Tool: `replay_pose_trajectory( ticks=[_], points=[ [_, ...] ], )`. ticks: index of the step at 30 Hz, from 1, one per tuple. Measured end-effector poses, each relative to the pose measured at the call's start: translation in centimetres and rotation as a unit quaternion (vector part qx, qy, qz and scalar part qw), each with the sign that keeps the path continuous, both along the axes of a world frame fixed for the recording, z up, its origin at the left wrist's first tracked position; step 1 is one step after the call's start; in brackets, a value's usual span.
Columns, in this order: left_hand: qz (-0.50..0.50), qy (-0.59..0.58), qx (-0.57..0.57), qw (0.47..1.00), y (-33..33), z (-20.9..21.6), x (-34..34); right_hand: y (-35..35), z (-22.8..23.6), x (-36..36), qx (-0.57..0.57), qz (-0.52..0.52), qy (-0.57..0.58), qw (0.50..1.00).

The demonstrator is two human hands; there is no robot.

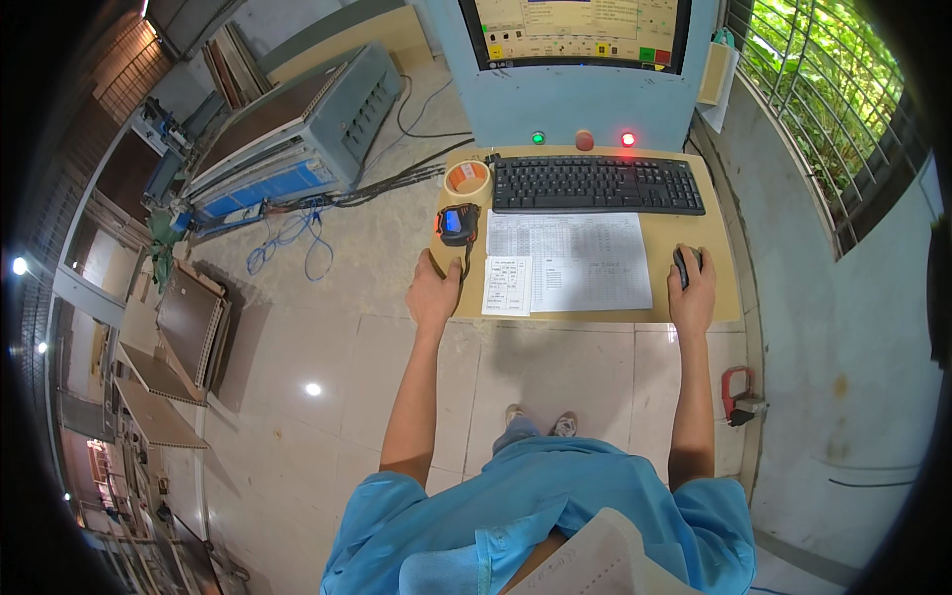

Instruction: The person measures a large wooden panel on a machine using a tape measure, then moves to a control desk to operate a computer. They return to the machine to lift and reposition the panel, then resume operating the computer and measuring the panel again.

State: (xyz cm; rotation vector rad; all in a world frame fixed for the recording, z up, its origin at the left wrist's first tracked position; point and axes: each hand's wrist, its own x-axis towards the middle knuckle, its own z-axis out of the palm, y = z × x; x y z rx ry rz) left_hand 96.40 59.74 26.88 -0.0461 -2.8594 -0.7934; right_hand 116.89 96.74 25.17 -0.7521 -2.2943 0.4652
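Observation:
My right hand [694,296] rests over a black computer mouse [680,270] at the right of a tan desk board [595,316], its fingers curved round it. At the board's left front corner lies my left hand [433,291], thumb and fingers apart, holding nothing that I can see. Just beyond it sits a small black and orange handheld device [457,225] with a lit blue screen and a dark strap. Printed sheets [595,268] lie between my hands, with a smaller white slip [507,286] on top at their left. Behind the sheets is a black keyboard [598,185].
A tape roll [468,178] stands left of the keyboard. Beyond rises a blue cabinet [585,104] with a monitor [580,30], a red button [584,141] and lit lamps. Cables [387,185] run left to a grey-blue machine [288,134]. Right is a wall with a barred window [833,109].

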Motion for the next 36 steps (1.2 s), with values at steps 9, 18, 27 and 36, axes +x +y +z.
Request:
replay_pose_trajectory(
  ticks=[9, 18, 27, 36],
  points=[
    [0.000, 0.003, -0.010, 1.000, -0.02, -0.06, -0.06, -0.01, -0.14, 0.00, -0.002, 0.004, 0.004, 1.000],
    [-0.005, -0.005, -0.004, 1.000, -0.05, 0.12, -0.07, 0.12, -0.21, 0.01, 0.007, 0.006, 0.000, 1.000],
    [-0.003, -0.003, -0.004, 1.000, -0.14, -0.18, -0.26, -0.04, -0.06, 0.03, 0.005, -0.006, 0.004, 1.000],
    [-0.005, -0.017, 0.006, 1.000, -0.03, 0.29, -0.07, -0.10, -0.15, 0.28, 0.013, -0.006, 0.017, 1.000]
  ],
)
